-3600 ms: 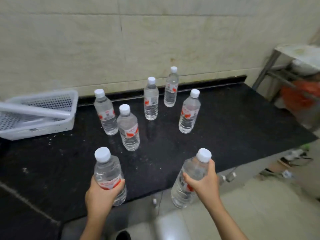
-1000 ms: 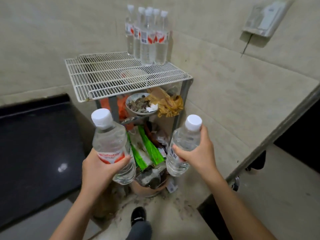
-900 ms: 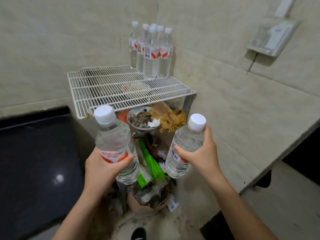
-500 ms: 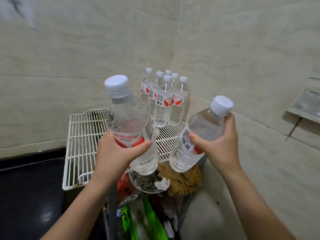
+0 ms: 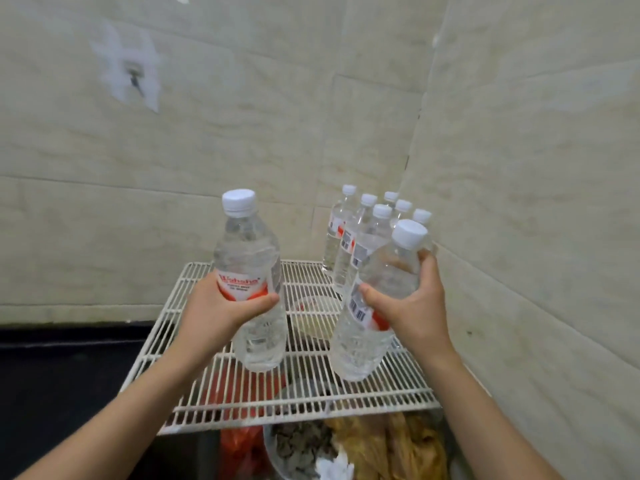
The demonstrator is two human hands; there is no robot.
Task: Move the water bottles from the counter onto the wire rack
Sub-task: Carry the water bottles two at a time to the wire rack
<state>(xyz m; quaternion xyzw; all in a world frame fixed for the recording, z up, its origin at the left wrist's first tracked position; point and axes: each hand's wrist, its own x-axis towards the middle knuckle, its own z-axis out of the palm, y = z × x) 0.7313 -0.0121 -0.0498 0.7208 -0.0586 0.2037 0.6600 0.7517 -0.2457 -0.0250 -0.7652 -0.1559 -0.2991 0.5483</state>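
Note:
My left hand (image 5: 216, 311) grips a clear water bottle (image 5: 251, 258) with a white cap and red label, held upright over the white wire rack (image 5: 221, 389). My right hand (image 5: 414, 311) grips a second water bottle (image 5: 381, 296), tilted slightly to the right, also over the rack. Whether either bottle's base touches the wires I cannot tell. Several more bottles (image 5: 349, 237) stand together at the rack's back right corner, against the tiled walls, partly hidden behind the right-hand bottle.
The black counter (image 5: 59, 382) lies to the left, below the rack's level. Under the rack sit a bowl of scraps (image 5: 301, 448), a red bag (image 5: 242, 448) and yellowish-brown material (image 5: 391, 445). Tiled walls close in behind and on the right.
I turned from the counter to the rack with a bottle in each hand. Over the last second both bottles rose from below the rack to above its surface and moved toward the corner cluster.

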